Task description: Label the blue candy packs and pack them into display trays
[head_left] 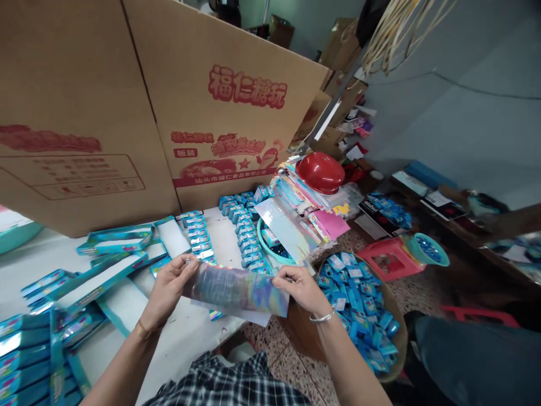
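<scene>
I hold a shiny holographic card sheet [236, 290] flat between both hands above the edge of the white table [186, 332]. My left hand [169, 287] pinches its left end and my right hand [300, 287], with a silver bangle on the wrist, pinches its right end. Just behind the sheet stand rows of small blue boxes [245, 225]. Flat, unfolded blue cartons [114, 254] lie to the left of my left hand.
A big brown cardboard carton [169, 101] with red print walls off the back. A basket of small blue boxes [359, 304] sits on the floor at right, by a red stool [386, 259]. A red bowl [320, 172] tops stacked cards. A person's dark-clothed leg [473, 361] is at lower right.
</scene>
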`<state>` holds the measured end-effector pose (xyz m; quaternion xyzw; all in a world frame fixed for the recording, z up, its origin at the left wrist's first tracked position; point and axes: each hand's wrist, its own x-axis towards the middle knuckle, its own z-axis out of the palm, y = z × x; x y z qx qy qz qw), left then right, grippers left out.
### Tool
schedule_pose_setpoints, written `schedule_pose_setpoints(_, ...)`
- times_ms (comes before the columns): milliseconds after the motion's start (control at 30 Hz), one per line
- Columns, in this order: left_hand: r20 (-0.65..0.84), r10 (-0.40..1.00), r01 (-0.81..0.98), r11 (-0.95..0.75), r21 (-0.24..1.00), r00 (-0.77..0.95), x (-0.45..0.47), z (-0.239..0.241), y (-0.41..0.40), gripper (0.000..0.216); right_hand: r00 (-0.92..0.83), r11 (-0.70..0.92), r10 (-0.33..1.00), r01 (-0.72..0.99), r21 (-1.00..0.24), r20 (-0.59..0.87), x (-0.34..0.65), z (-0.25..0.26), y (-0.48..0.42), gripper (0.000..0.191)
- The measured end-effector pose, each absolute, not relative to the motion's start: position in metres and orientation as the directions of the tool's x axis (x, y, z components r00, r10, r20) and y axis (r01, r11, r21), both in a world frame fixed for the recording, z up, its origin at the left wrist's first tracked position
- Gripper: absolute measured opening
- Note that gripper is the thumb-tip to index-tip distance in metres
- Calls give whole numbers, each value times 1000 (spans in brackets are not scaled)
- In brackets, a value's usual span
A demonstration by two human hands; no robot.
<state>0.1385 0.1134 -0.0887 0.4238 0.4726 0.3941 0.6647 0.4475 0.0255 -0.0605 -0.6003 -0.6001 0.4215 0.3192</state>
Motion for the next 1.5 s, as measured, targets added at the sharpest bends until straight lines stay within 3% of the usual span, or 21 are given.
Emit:
schedule_pose_setpoints(133, -284, 919, -49, 308, 950, 274, 149, -94, 106, 37, -54, 61, 998, 760, -647, 31, 434, -55, 28, 20)
schedule_pose_setpoints(200, -275, 909, -11, 294, 956, 313, 158, -100, 100, 38, -107, 164, 985, 825, -541, 136, 413, -57, 33, 44)
schedule_pose_setpoints(267, -254, 910, 27, 260, 965, 329, 166, -107, 95, 38, -168, 247, 967, 816, -523, 194, 386, -63, 39, 59)
schedule_pose_setpoints(400, -183, 942, 42, 179, 983, 281, 174, -115, 90, 34, -170, 299, 937, 843, -447, 304, 345, -84, 46, 25)
schedule_pose_setpoints(567, -215, 940, 5, 221, 975, 264, 173, -121, 96, 34, -219, 389, 864, 861, -327, 454, 340, -111, 48, 28)
schedule_pose_setpoints(700, -240, 937, 24, 242, 970, 255, 175, -123, 100, 37, -247, 420, 847, 854, -307, 471, 345, -119, 48, 30)
schedule_pose_setpoints(833, -232, 949, 51, 226, 973, 212, 176, -123, 104, 39, -226, 397, 878, 837, -377, 422, 340, -120, 52, 28)
schedule_pose_setpoints(1067, -198, 974, 146, 182, 973, 106, 169, -147, 116, 41, -82, 310, 934, 673, -672, 348, 314, -118, 66, 19)
schedule_pose_setpoints(1200, -196, 981, 316, 188, 930, -6, 151, -189, 137, 42, 79, 198, 964, 416, -888, 252, 306, -107, 79, 14)
schedule_pose_setpoints(1300, -217, 974, 503, 220, 836, -65, 131, -223, 154, 39, 215, 39, 974, 141, -989, 70, 316, -109, 106, 13)
schedule_pose_setpoints(1400, -155, 972, 625, 231, 745, -174, 122, -238, 166, 42, 218, -136, 963, -120, -983, -160, 332, -125, 144, 21)
schedule_pose_setpoints(1500, -30, 969, 538, 162, 827, -246, 131, -222, 181, 62, 211, -242, 929, -273, -931, -304, 344, -144, 180, 28)
